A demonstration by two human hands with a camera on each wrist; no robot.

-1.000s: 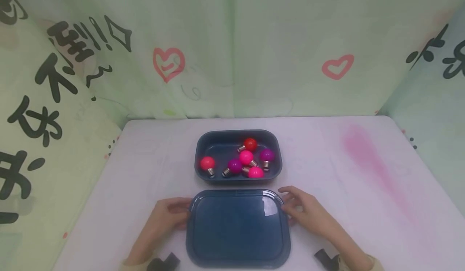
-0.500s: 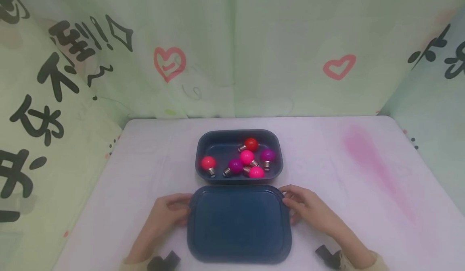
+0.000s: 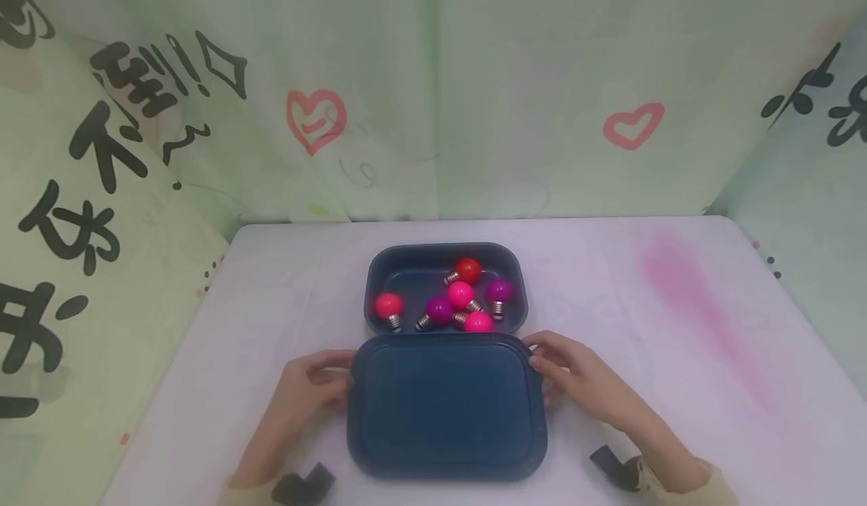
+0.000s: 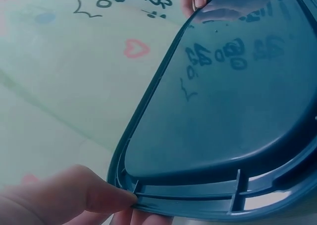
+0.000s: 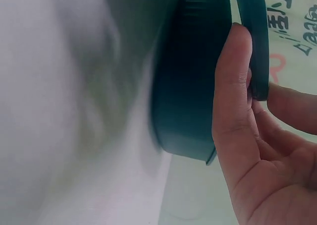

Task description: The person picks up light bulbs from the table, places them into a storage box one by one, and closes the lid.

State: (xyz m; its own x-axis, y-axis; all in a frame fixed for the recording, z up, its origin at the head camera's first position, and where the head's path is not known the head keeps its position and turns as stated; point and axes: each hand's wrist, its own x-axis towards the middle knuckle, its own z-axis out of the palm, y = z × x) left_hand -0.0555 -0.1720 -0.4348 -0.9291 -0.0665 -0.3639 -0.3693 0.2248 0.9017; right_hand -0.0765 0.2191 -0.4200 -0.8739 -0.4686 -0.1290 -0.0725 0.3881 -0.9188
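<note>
A dark blue lid [image 3: 447, 408] is held up level between both hands, just in front of a matching box [image 3: 406, 254]. My left hand [image 3: 313, 391] pinches its left rim; in the left wrist view the thumb [image 4: 106, 197] presses on the grooved edge. My right hand [image 3: 576, 374] grips the opposite rim, the thumb on one face and fingers [image 5: 233, 76] on the other. In the head view the lid's far edge overlaps the box's near wall. Inside the box lie several round bulbs with screw bases: red [image 3: 467, 269], pink [image 3: 460, 295] and purple [image 3: 499, 290].
Box and lid are over a white-covered table [image 3: 305, 280] with a pink stain [image 3: 684, 288] on the right. Behind it hangs a pale green curtain [image 3: 474, 114] with hearts and dark lettering. A dark wrist device [image 3: 305, 485] shows at the left sleeve.
Both hands have raised the lid and carried it forward, closer to the box, and its far edge now overlaps the near wall in the head view. Box and bulbs stay put.
</note>
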